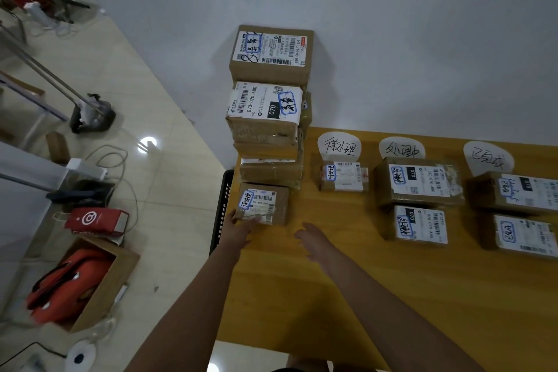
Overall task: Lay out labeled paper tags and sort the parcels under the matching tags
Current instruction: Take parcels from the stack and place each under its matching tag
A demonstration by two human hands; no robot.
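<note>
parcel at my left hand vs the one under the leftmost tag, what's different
The hand-side parcel sits at the table's left edge with the left hand holding it; the tagged parcel lies untouched under its tag. The hand-side parcel shows more bare cardboard; the tagged parcel is mostly label. Both carry a blue-bordered sticker.

Bare left hand (240,228) and right hand (312,240), forearms (196,296) bare too.

Paper tags (339,146), three, beyond the right hand (311,240); sorted parcels (418,183), five, beyond that hand and to its right; small parcel (262,204), one, held by the left hand (238,228); stacked parcels (265,106), at least four, just beyond it, lower ones hard to separate.
</note>
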